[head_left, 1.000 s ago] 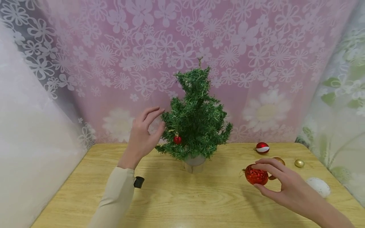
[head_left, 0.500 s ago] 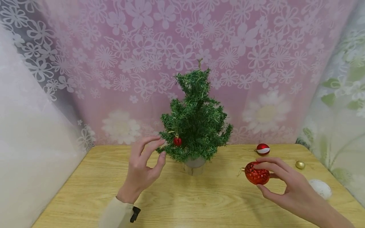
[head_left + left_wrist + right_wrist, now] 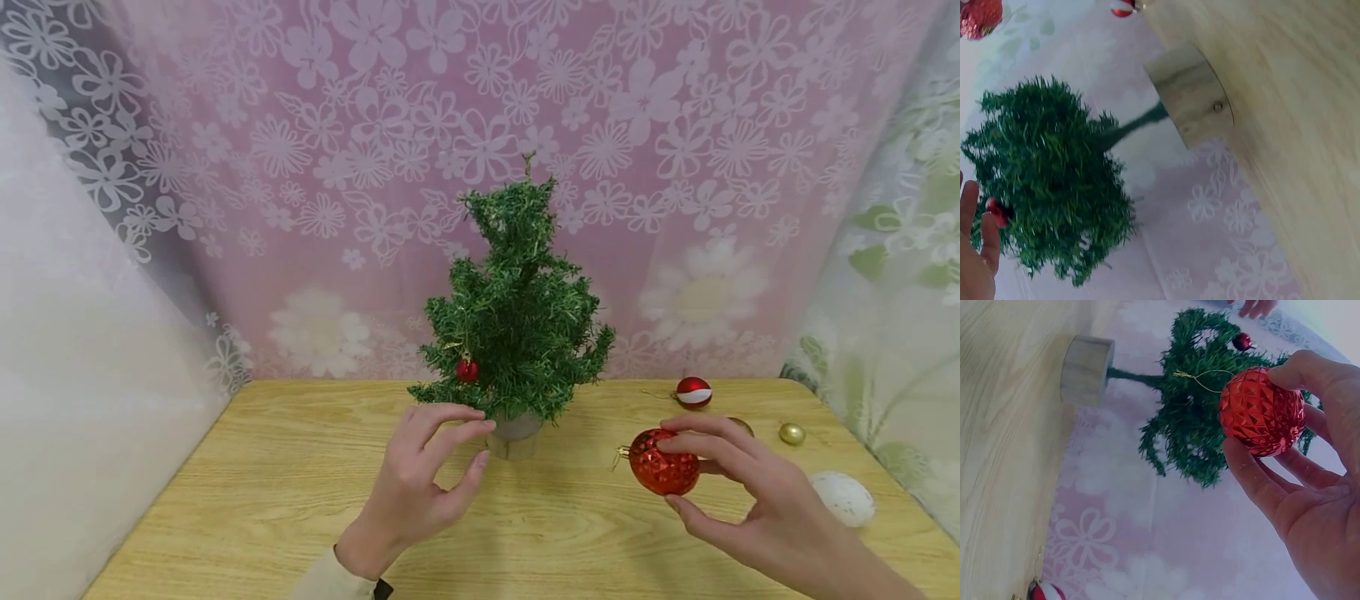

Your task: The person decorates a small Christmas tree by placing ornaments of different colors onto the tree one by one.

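My right hand (image 3: 772,492) holds a faceted red bauble (image 3: 663,462) between thumb and fingers, above the right part of the table. The bauble's gold cap and thin gold loop point left, and the loop shows plainly in the right wrist view. My left hand (image 3: 427,475) is in front of the tree's base, fingers loosely bent with nothing between them. A small artificial Christmas tree (image 3: 525,308) stands upright on a round wooden base (image 3: 1190,95). One small red bauble (image 3: 467,369) hangs from a lower left branch.
On the table (image 3: 247,483), to the right, lie a red-and-white bauble (image 3: 693,392), a small gold bauble (image 3: 791,433) and a white speckled bauble (image 3: 843,498). Another gold-brown bauble (image 3: 742,426) is partly hidden behind my right hand. A flowered pink curtain (image 3: 360,208) hangs behind.
My left hand has come away from the branch near the hanging bauble, moving down and then right to before the base. My right hand, still holding the red bauble, has shifted slightly left.
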The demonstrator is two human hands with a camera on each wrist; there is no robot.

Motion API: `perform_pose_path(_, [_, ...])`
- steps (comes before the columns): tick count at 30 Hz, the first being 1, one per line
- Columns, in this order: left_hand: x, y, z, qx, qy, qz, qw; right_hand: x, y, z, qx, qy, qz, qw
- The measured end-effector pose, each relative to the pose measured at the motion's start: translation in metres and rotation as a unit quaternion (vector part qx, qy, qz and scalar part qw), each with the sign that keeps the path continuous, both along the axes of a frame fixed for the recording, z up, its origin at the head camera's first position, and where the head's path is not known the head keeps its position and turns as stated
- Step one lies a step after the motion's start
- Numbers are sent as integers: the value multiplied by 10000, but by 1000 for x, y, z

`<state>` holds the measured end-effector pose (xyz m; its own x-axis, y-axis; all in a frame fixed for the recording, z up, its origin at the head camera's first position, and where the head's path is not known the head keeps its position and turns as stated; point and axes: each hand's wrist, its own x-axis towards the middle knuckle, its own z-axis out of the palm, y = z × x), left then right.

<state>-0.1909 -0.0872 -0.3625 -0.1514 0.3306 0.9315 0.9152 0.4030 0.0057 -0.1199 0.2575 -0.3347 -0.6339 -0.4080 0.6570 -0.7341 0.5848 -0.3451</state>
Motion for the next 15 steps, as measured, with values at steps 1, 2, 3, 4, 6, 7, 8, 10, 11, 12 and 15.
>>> perform_pose_path(1, [2,2,-2,-43,-61,-25,10000,1,-2,1,-20,-33,50,10000])
perform_pose_path(2, [4,4,-3,-98,-129,-39,9999,2,-3,1,-36,-17,117,9999])
perform_pose_path(3, [6,6,-5,-168,-227,-50,9996,3,-5,2,-37,-48,145,9999])
perform_pose_path(4, [7,8,-7,-235,-313,-63,9992,4,-6,2,-40,-48,194,9998])
perform_pose_path(6, [11,12,-10,-380,-468,-79,9981,5,-8,3,-16,-46,251,9997])
perform_pose_path(7, [12,14,-11,-443,-542,-96,9975,6,-9,3,-5,-52,272,9996])
perform_pose_path(8, [13,17,-13,-501,-594,-110,9969,6,-10,3,9,-52,291,9996])
perform_pose_path(10, [15,21,-15,-591,-648,-113,9961,7,-13,3,10,-99,311,9995])
perform_pose_path(11, [15,23,-16,-627,-669,-104,9957,7,-14,3,4,-127,308,9994])
perform_pose_path(12, [15,25,-17,-656,-673,-88,9955,7,-15,2,-2,-126,325,9994])
perform_pose_path(15, [16,30,-20,-779,-777,14,9939,6,-17,1,-35,-17,492,9988])
